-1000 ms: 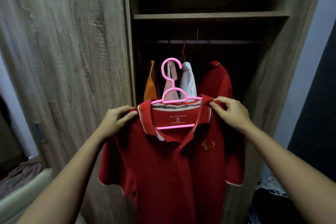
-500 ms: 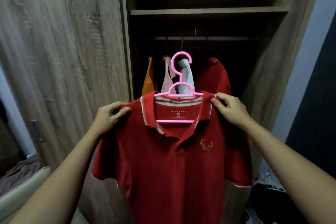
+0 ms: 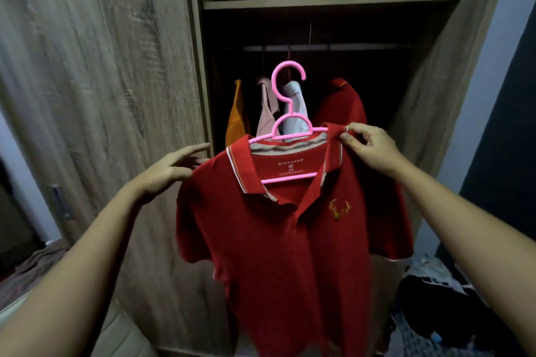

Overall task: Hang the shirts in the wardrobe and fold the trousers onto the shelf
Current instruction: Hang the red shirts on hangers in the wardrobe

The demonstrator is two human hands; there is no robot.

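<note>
a red polo (image 3: 290,240) hangs on a pink hanger (image 3: 285,130), held up in front of the open wardrobe (image 3: 420,95). the right hand (image 3: 369,148) pinches the polo's shoulder at the collar end, thumb and fingers closed on the cloth and the hanger's arm there. the left hand (image 3: 171,171) is at the other shoulder with its fingers spread and loose; its fingertips sit at the edge of the cloth, and it is not gripping. the hanger's hook points up, below the rail (image 3: 327,48) and not on it. behind it, on the rail, hang an orange shirt (image 3: 236,122), a pale pink one (image 3: 268,113), a white one (image 3: 295,113) and another red one (image 3: 345,107). a shelf (image 3: 330,3) crosses the wardrobe above the rail. the sliding door (image 3: 101,95) stands to the left. dark clothes (image 3: 435,313) lie on the floor at lower right.
</note>
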